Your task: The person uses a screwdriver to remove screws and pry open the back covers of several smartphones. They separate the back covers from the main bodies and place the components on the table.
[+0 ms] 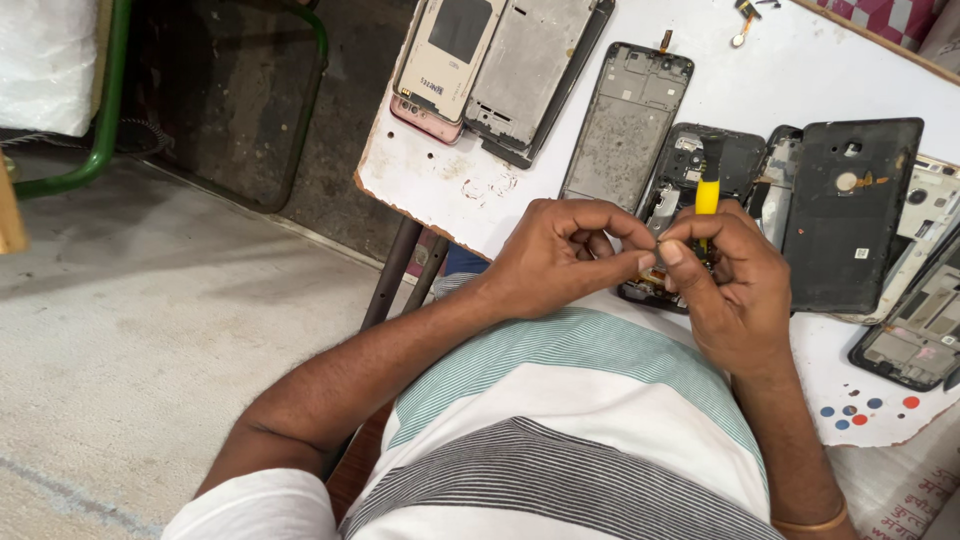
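My left hand (565, 255) and my right hand (730, 285) meet over an opened black phone body (690, 165) at the near edge of a white table (440, 175). Thumb and forefinger of both hands pinch one tiny part (652, 260) between them; what it is I cannot tell. My right hand also grips a tool with a yellow handle and black tip (708, 190), which points away from me over the phone body. The lower part of that phone is hidden under my fingers.
Several stripped phone frames and back covers lie in a row: two stacked at the far left (490, 65), a grey frame (625, 125), a black cover (850, 215), more at the right edge (920, 320). A small flex part (742, 25) lies far back. Concrete floor (130, 330) on the left.
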